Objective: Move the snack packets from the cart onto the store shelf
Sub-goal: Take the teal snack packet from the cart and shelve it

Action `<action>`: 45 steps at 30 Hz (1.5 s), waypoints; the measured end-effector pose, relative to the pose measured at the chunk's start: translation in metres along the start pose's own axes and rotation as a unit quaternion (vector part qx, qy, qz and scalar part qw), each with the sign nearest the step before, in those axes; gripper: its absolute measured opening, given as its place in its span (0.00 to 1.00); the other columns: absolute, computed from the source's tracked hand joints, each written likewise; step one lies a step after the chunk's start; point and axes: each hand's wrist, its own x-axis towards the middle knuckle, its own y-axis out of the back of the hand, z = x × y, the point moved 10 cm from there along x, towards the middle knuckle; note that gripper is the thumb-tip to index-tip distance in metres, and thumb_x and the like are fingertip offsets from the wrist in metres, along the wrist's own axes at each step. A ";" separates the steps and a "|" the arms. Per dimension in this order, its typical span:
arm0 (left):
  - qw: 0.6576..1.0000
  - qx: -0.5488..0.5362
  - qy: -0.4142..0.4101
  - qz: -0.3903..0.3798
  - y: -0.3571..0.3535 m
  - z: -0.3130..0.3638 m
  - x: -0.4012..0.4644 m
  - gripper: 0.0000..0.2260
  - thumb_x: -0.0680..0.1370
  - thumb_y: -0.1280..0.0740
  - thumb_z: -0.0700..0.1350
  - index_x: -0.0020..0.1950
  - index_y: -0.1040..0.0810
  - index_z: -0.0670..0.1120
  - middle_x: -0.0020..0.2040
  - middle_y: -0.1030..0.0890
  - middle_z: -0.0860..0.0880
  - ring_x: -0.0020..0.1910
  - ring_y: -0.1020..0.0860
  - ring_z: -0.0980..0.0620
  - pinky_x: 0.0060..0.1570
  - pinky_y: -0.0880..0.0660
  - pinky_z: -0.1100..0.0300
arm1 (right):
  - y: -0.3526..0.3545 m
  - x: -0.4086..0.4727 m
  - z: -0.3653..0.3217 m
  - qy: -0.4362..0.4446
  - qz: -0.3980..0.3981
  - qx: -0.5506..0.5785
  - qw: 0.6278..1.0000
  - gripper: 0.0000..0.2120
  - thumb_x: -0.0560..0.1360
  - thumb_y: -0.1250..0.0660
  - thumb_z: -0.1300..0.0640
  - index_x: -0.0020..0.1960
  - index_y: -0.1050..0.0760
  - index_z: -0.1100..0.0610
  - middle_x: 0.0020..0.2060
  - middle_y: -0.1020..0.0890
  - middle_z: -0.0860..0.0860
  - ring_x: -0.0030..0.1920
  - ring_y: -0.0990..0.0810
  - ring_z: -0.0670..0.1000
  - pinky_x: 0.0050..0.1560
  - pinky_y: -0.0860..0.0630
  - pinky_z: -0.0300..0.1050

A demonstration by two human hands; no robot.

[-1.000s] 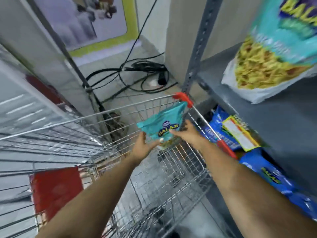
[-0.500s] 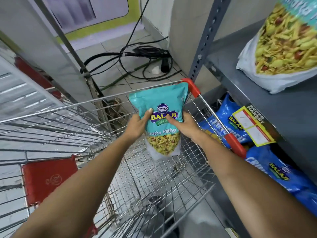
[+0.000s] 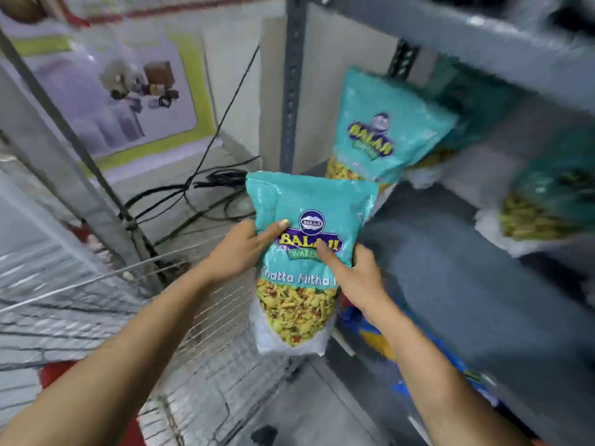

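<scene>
Teal Balaji Khatta Mitha packet held mid-frame, above the wire cart.
Your left hand and right hand gripped its sides; another teal packet leaned on the grey shelf, upper right.

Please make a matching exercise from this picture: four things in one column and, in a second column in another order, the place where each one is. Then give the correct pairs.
Things
1. held teal snack packet
2. second teal snack packet
3. black cables
4. blue snack packets

Places
A. on the floor beside the wall
B. on the lower shelf, under the grey shelf board
C. between the left hand and right hand, above the cart
D. standing at the back of the grey shelf board, near the upright post

Pairs: 1-C, 2-D, 3-A, 4-B
</scene>
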 end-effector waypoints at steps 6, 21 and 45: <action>0.989 0.038 -0.115 -0.084 -0.098 0.110 0.036 0.09 0.80 0.37 0.52 0.53 0.19 0.53 0.47 0.15 0.63 0.47 0.19 0.65 0.50 0.23 0.63 | 0.134 -0.039 -0.064 0.057 0.136 -0.038 0.988 0.03 0.73 0.26 0.49 0.41 0.18 0.47 0.36 0.14 0.35 0.39 0.17 0.33 0.38 0.22 0.31; 0.968 -0.089 -0.084 -0.220 -0.274 0.127 0.141 0.09 0.80 0.35 0.45 0.57 0.21 0.44 0.54 0.16 0.45 0.48 0.17 0.54 0.51 0.20 0.58 | 0.290 -0.053 -0.036 0.072 0.375 -0.038 0.923 0.06 0.68 0.27 0.41 0.45 0.20 0.38 0.42 0.13 0.36 0.47 0.15 0.36 0.45 0.20 0.35; 0.952 0.167 -0.039 0.254 -0.085 -0.049 0.159 0.57 0.55 0.20 0.62 0.75 0.44 0.45 0.73 0.33 0.42 0.72 0.36 0.42 0.75 0.48 0.41 | 0.268 -0.033 0.116 -0.107 0.283 -0.083 0.950 0.47 0.47 0.16 0.36 0.61 0.33 0.40 0.56 0.16 0.41 0.57 0.18 0.43 0.61 0.20 0.53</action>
